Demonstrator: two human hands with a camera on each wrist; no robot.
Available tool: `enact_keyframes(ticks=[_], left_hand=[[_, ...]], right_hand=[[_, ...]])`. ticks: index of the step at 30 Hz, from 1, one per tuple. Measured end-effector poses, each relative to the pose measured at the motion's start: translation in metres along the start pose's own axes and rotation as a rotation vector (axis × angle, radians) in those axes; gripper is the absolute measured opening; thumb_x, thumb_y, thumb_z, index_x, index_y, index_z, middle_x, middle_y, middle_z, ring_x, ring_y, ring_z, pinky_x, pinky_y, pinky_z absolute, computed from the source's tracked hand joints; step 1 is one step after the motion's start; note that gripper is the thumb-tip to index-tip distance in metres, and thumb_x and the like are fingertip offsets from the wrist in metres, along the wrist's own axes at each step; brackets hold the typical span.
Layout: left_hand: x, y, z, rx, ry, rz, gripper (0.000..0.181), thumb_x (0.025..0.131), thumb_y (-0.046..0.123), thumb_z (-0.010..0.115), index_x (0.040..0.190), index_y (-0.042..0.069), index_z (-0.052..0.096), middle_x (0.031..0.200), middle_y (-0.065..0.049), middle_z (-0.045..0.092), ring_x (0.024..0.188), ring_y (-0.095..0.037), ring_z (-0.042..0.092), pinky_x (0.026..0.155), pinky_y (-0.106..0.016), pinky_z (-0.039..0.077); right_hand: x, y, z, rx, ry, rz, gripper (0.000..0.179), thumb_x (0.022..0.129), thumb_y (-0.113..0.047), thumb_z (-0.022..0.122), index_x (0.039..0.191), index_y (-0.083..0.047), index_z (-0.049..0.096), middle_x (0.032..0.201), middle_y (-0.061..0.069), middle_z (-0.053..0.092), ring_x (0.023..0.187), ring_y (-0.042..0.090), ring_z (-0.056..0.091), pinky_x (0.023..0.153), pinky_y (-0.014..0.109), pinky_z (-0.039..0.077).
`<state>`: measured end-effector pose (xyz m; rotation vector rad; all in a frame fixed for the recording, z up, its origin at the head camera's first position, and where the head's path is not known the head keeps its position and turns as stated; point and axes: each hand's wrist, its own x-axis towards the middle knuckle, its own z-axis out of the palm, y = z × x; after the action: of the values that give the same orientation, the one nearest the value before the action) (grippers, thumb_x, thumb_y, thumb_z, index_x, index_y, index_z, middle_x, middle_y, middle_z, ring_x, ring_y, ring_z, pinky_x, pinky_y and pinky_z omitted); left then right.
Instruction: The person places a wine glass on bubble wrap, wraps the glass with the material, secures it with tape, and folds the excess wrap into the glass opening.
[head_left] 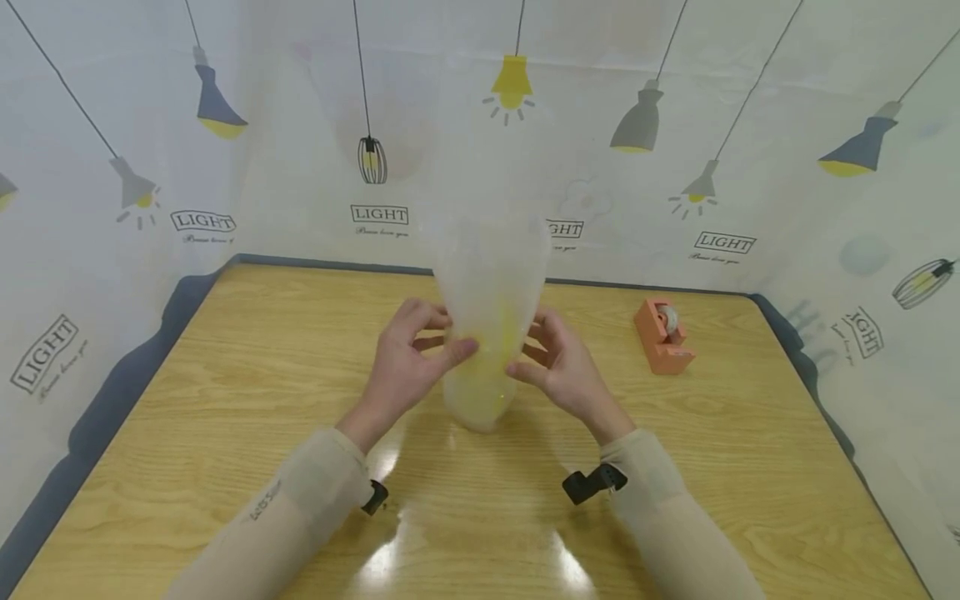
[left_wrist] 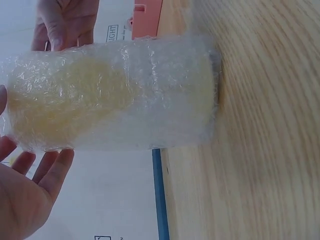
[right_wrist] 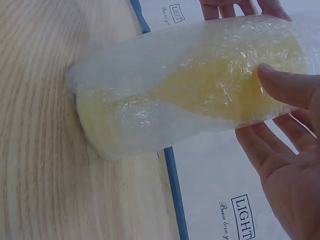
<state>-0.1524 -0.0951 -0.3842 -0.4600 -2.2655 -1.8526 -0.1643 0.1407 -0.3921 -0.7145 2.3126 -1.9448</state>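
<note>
A yellow stemmed glass (right_wrist: 210,87) stands upright on the table inside a roll of clear bubble wrap (head_left: 491,275). Its flared bowl, thin stem and round foot show through the plastic in the right wrist view. The wrap reaches well above the glass as a loose, wider tube. My left hand (head_left: 405,354) holds the bundle from the left, thumb on the near side and fingers round the far side. From the right, my right hand (head_left: 566,367) grips it the same way at about the same height. The wrap's upper end blends into the pale backdrop.
An orange tape dispenser (head_left: 663,342) with a roll of clear tape stands to the right on the wooden table (head_left: 262,400). A pale sheet (head_left: 300,100) printed with lamps surrounds the table's back and sides.
</note>
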Motion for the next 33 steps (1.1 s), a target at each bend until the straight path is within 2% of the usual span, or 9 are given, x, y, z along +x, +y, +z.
enact_keyframes(ticks=[4, 9, 14, 19, 24, 29, 33], left_hand=[[-0.002, -0.002, 0.000, 0.014, 0.003, 0.032, 0.027, 0.087, 0.017, 0.086, 0.103, 0.004, 0.069, 0.118, -0.006, 0.057, 0.117, -0.024, 0.060, 0.093, -0.036, 0.060], [-0.004, -0.005, 0.001, 0.013, 0.005, 0.054, 0.026, 0.086, 0.016, 0.086, 0.101, 0.004, 0.069, 0.117, -0.007, 0.058, 0.114, -0.025, 0.061, 0.091, -0.034, 0.061], [-0.003, -0.005, 0.001, 0.010, 0.009, 0.056, 0.024, 0.085, 0.014, 0.087, 0.099, 0.005, 0.070, 0.114, -0.005, 0.058, 0.112, -0.024, 0.062, 0.090, -0.031, 0.061], [-0.003, -0.002, 0.000, 0.014, 0.009, 0.040, 0.026, 0.084, 0.015, 0.088, 0.097, 0.005, 0.068, 0.114, -0.006, 0.058, 0.112, -0.023, 0.062, 0.090, -0.034, 0.061], [-0.003, 0.001, 0.000, 0.022, 0.017, 0.020, 0.027, 0.083, 0.015, 0.089, 0.096, 0.004, 0.068, 0.113, -0.007, 0.058, 0.111, -0.024, 0.062, 0.091, -0.043, 0.061], [-0.003, 0.003, 0.001, 0.031, 0.038, 0.015, 0.027, 0.083, 0.015, 0.088, 0.095, 0.003, 0.067, 0.111, -0.007, 0.059, 0.109, -0.023, 0.061, 0.090, -0.041, 0.062], [-0.003, 0.004, 0.002, 0.035, 0.053, 0.018, 0.029, 0.083, 0.014, 0.088, 0.094, 0.004, 0.063, 0.111, -0.006, 0.059, 0.108, -0.023, 0.061, 0.090, -0.039, 0.061]], right_hand=[[-0.003, 0.000, 0.000, -0.006, -0.006, -0.006, 0.071, 0.082, 0.017, 0.074, 0.144, 0.002, 0.044, 0.151, 0.019, 0.047, 0.140, 0.040, 0.048, 0.114, 0.055, 0.043], [-0.005, 0.000, -0.007, -0.006, -0.052, -0.007, 0.065, 0.083, 0.011, 0.077, 0.141, 0.002, 0.048, 0.147, 0.018, 0.050, 0.138, 0.039, 0.050, 0.112, 0.051, 0.046], [-0.005, -0.006, -0.016, -0.011, -0.078, -0.004, 0.058, 0.087, -0.004, 0.082, 0.139, -0.002, 0.056, 0.140, 0.017, 0.058, 0.131, 0.038, 0.057, 0.108, 0.053, 0.050], [-0.003, -0.013, -0.010, -0.098, -0.013, -0.016, 0.065, 0.085, -0.007, 0.085, 0.143, -0.005, 0.057, 0.136, 0.017, 0.063, 0.122, 0.037, 0.064, 0.099, 0.048, 0.057], [0.001, -0.015, 0.002, -0.136, 0.086, -0.044, 0.056, 0.085, -0.003, 0.083, 0.137, -0.004, 0.063, 0.125, 0.016, 0.069, 0.109, 0.029, 0.069, 0.088, 0.044, 0.062], [0.003, -0.016, 0.009, -0.162, 0.152, -0.061, 0.044, 0.086, -0.004, 0.083, 0.127, -0.001, 0.066, 0.118, 0.015, 0.071, 0.099, 0.024, 0.069, 0.078, 0.036, 0.064], [0.005, -0.018, 0.012, -0.176, 0.167, -0.033, 0.045, 0.087, -0.007, 0.083, 0.128, -0.002, 0.065, 0.118, 0.016, 0.071, 0.099, 0.026, 0.068, 0.078, 0.034, 0.064]])
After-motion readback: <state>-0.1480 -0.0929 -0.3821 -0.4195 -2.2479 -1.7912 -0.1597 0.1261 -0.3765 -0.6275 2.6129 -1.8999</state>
